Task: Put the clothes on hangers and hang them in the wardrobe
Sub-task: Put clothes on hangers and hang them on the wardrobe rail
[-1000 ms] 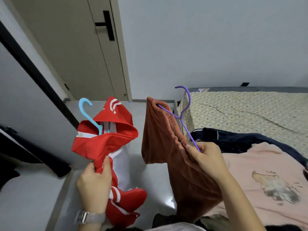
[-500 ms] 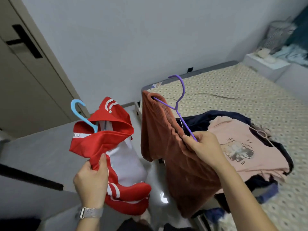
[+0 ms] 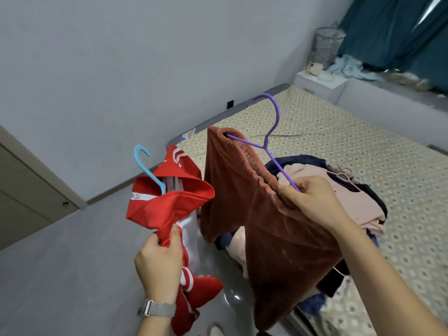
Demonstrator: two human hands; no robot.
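the view is swung from the door toward the bed (image 3: pixel 339 132); 2 hung garments stay gripped: red top (image 3: pixel 169 204) by the left hand (image 3: pixel 158 260), brown pants (image 3: pixel 254 214) and purple hanger (image 3: pixel 271 151) by the right hand (image 3: pixel 312 200); no wardrobe is seen.

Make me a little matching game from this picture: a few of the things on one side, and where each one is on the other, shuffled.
Things:
1. red jacket
2. rust-brown garment
3. pink top
4. checked basket

Places:
A. lying on the bed
B. on the blue hanger
C. on the white stand by the curtain
D. on the purple hanger

Pairs: 1-B, 2-D, 3-A, 4-C
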